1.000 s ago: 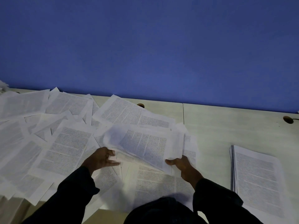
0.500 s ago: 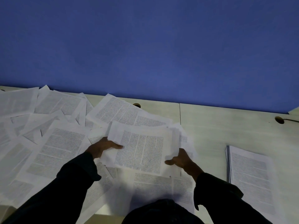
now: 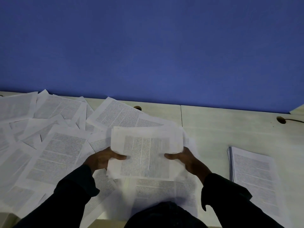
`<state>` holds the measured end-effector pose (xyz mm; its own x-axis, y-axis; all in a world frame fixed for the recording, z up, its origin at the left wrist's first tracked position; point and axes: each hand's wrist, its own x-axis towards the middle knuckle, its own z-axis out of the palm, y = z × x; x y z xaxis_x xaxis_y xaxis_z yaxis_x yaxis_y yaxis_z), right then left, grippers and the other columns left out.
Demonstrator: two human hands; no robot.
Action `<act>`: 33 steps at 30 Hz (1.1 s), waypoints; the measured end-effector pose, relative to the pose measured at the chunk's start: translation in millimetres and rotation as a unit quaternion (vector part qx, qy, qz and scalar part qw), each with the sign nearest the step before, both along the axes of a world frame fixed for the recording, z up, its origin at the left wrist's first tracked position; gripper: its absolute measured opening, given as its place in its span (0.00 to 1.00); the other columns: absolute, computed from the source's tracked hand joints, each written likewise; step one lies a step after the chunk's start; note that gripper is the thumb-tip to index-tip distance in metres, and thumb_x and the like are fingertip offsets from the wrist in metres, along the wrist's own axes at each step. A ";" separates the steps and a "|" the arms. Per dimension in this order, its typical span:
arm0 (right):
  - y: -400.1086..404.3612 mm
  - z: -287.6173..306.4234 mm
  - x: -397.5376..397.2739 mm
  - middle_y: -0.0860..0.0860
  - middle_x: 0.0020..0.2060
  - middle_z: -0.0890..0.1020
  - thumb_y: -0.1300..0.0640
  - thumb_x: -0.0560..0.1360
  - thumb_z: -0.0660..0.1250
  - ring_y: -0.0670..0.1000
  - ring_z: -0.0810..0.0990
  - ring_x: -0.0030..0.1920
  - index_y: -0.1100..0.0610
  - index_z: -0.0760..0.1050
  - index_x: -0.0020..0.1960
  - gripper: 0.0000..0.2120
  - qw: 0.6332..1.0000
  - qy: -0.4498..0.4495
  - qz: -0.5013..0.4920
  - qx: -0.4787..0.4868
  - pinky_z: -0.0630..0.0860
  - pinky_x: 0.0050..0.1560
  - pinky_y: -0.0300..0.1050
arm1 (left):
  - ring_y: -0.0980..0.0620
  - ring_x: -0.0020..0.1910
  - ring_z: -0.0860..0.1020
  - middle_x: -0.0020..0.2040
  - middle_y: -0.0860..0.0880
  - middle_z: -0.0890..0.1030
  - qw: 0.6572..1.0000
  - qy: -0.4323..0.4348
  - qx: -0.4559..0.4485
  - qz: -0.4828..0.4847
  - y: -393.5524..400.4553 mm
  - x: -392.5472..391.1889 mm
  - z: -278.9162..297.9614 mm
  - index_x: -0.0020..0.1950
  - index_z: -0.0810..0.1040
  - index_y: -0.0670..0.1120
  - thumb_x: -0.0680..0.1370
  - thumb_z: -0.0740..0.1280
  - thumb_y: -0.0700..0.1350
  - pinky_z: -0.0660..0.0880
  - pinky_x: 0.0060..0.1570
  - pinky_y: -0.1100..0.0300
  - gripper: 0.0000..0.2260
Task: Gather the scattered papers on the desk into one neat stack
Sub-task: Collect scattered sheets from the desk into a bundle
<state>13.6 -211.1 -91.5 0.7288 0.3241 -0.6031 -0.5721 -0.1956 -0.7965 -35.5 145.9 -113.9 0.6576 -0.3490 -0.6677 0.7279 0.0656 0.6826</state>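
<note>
I hold a small bundle of printed sheets point(image 3: 145, 153) above the desk, in front of me. My left hand point(image 3: 102, 159) grips its left edge with the thumb on top. My right hand point(image 3: 185, 159) grips its right edge the same way. Scattered printed papers point(image 3: 57, 145) cover the left half of the pale desk point(image 3: 222, 127), overlapping at many angles, and more sheets point(image 3: 164, 191) lie under the bundle near the front edge. A squared stack of papers point(image 3: 253, 178) lies flat on the right side of the desk.
A blue wall point(image 3: 148, 46) rises right behind the desk. Two cable holes point(image 3: 137, 108) point(image 3: 281, 120) sit along the back edge, the right one with a dark cable. Bare desk surface lies between the loose sheets and the right stack.
Both hands have lifted the bundle off the desk and turned it from a slant to nearly square in front of me. My left hand moved from the loose sheets onto its left edge.
</note>
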 end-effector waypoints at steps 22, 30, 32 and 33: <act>-44.2 3.4 -28.8 0.59 0.62 0.84 0.68 0.71 0.77 0.60 0.83 0.63 0.59 0.79 0.67 0.25 0.993 0.070 0.053 0.077 0.76 0.68 0.63 | 0.42 0.55 0.84 0.59 0.39 0.83 1.000 0.019 0.012 0.006 -49.4 -27.9 23.3 0.60 0.82 0.40 0.72 0.70 0.26 0.82 0.49 0.49 0.20; -41.4 -6.0 -37.2 0.56 0.61 0.85 0.62 0.71 0.79 0.59 0.83 0.62 0.56 0.81 0.66 0.24 0.995 0.052 -0.011 0.080 0.74 0.69 0.63 | 0.39 0.63 0.80 0.65 0.39 0.80 0.992 0.023 -0.009 0.126 -66.9 -28.2 15.5 0.67 0.80 0.42 0.66 0.83 0.46 0.73 0.66 0.40 0.31; -45.0 -7.5 -38.8 0.57 0.61 0.84 0.61 0.71 0.79 0.61 0.83 0.62 0.56 0.80 0.66 0.24 0.994 0.050 -0.032 0.093 0.76 0.67 0.65 | 0.36 0.64 0.78 0.65 0.37 0.79 0.973 0.052 -0.086 0.209 -63.6 -30.8 14.3 0.68 0.79 0.40 0.73 0.77 0.53 0.72 0.65 0.36 0.28; -47.5 -9.0 -39.7 0.58 0.61 0.84 0.61 0.71 0.79 0.61 0.83 0.62 0.57 0.80 0.67 0.25 0.992 0.047 -0.062 0.101 0.76 0.66 0.65 | 0.35 0.65 0.77 0.66 0.36 0.78 0.954 0.065 -0.139 0.258 -62.2 -31.9 11.0 0.68 0.78 0.40 0.77 0.71 0.56 0.72 0.65 0.35 0.26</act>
<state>-26.1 -258.6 -100.5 0.7146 0.3569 -0.6016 -0.6550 0.0397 -0.7546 -67.4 83.6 -103.0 0.7074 -0.1779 -0.6840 0.6277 0.6031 0.4923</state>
